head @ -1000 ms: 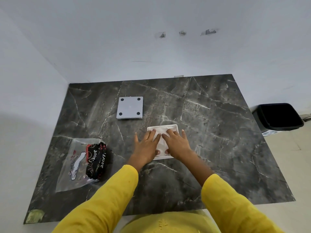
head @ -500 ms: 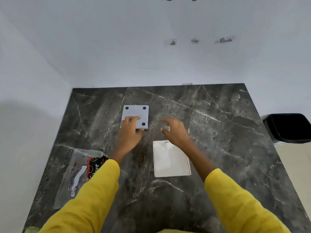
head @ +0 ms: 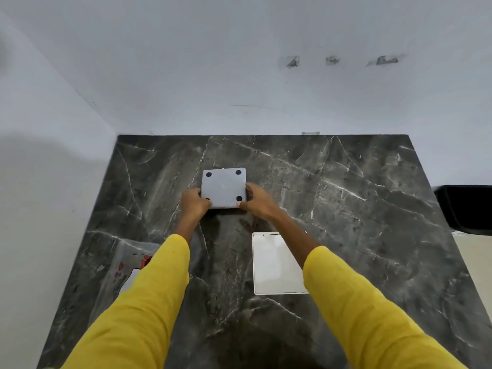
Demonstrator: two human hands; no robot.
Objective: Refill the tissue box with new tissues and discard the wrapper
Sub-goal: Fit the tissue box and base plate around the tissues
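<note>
- Your left hand (head: 195, 204) and right hand (head: 257, 201) grip the grey lid (head: 223, 188) at its two sides, far on the bench (head: 359, 209).
- The white box (head: 277, 265) lies nearer, under your right sleeve (head: 367, 310).
- The wrapper (head: 119, 272) lies left, partly hidden by your left sleeve (head: 143, 310).
- A black bin (head: 468, 206) stands right of the bench.

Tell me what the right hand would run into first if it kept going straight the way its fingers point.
The right hand points up and left and already touches the grey square panel with black pads, gripping its right edge. That panel is what it would meet first; the left hand holds the opposite edge beyond it.
</note>
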